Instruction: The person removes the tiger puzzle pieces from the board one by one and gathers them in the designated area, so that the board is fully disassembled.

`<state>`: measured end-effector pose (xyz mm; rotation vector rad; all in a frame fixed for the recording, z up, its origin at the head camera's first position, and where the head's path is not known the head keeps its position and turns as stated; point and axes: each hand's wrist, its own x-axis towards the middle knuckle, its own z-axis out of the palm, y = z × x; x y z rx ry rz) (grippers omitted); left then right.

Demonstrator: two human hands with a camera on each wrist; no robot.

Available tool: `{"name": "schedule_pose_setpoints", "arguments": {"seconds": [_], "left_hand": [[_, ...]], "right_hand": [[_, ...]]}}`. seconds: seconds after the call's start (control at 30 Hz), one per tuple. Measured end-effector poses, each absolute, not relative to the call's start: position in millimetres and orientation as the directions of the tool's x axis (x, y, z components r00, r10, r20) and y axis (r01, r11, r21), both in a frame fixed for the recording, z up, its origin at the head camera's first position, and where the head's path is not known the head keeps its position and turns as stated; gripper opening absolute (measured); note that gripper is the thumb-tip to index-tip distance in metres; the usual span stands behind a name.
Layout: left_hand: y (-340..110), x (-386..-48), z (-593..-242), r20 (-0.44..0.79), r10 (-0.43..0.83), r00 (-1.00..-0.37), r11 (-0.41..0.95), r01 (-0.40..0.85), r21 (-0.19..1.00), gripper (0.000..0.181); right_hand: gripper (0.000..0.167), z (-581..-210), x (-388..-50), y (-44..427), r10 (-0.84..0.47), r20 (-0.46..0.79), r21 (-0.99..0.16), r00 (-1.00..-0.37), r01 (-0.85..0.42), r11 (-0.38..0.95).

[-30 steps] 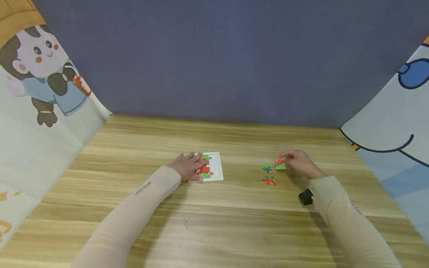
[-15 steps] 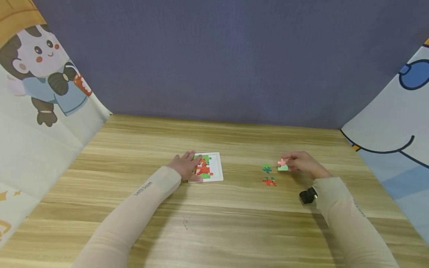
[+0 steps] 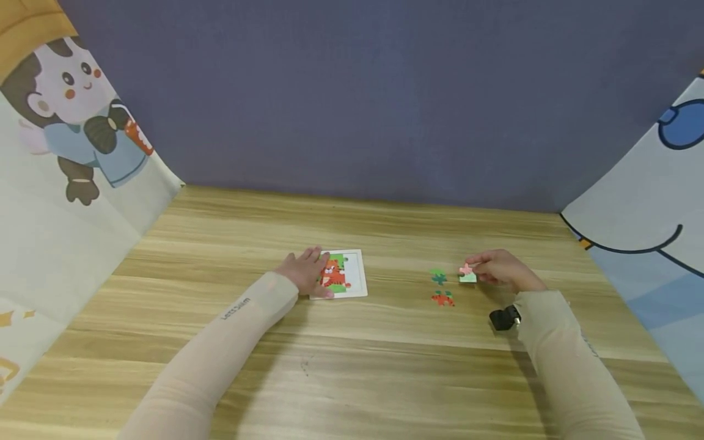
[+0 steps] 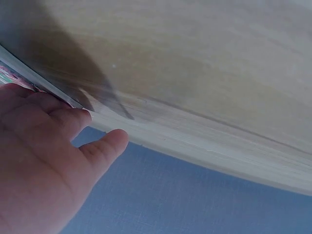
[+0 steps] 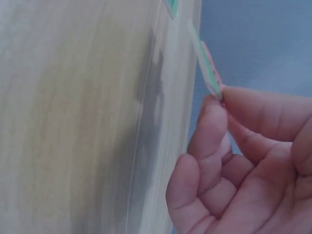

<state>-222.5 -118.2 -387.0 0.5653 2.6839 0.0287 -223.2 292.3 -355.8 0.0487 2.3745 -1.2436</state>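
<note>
A white puzzle tray (image 3: 360,281) lies mid-table, its left part filled with joined pieces of an orange tiger picture (image 3: 333,274) on green. My left hand (image 3: 302,273) rests with spread, straight fingers over the tray's left edge; some of the picture is hidden under it. In the right wrist view, my right hand (image 5: 243,161) pinches a thin jigsaw piece (image 5: 208,66) by its edge between thumb and finger, raised off the table. Left of it lie a green jigsaw piece (image 3: 438,277) and an orange one with green corners (image 3: 442,298).
The wooden table (image 3: 352,354) ends at a dark blue-grey backdrop (image 3: 352,98). Printed cartoon sheets flank it left and right. A small black camera (image 3: 503,318) hangs at the right wrist.
My right hand has shifted slightly right with the pinched jigsaw piece, which has tilted and looks paler. My left hand has drawn its fingers back a little, uncovering more of the tiger picture.
</note>
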Motion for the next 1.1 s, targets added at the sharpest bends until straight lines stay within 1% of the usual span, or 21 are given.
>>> {"name": "schedule_pose_setpoints", "arguments": {"seconds": [0.2,0.37,0.67,0.83,0.9,1.0,1.1], "left_hand": [[-115,-227,-388,-0.366,0.372,-0.853,0.926,0.370,0.079,0.101],[-113,-229,-388,-0.362,0.357,-0.861,0.933,0.351,0.086,0.103],[-107,-234,-388,-0.354,0.360,-0.863,0.932,0.348,0.098,0.103],[-106,-234,-391,-0.334,0.377,-0.864,0.921,0.390,0.030,0.097],[-107,-232,-392,-0.320,0.392,-0.862,0.910,0.414,0.001,0.092],[-110,-229,-392,-0.307,0.418,-0.855,0.895,0.446,-0.025,0.086],[-115,-228,-391,-0.300,0.446,-0.843,0.887,0.461,0.022,0.084]], "right_hand": [[0.043,-356,-229,295,-0.164,-0.433,-0.768,-0.886,0.267,0.582],[0.039,-357,-235,297,-0.158,-0.446,-0.759,-0.881,0.279,0.588],[0.029,-359,-246,302,-0.159,-0.436,-0.731,-0.886,0.245,0.637],[0.031,-360,-250,299,-0.158,-0.404,-0.686,-0.901,0.184,0.704],[0.032,-361,-251,297,-0.172,-0.379,-0.659,-0.909,0.135,0.739],[0.030,-363,-253,291,-0.187,-0.331,-0.576,-0.925,0.041,0.817],[0.029,-363,-257,283,-0.202,-0.284,-0.469,-0.937,-0.048,0.882]]}}
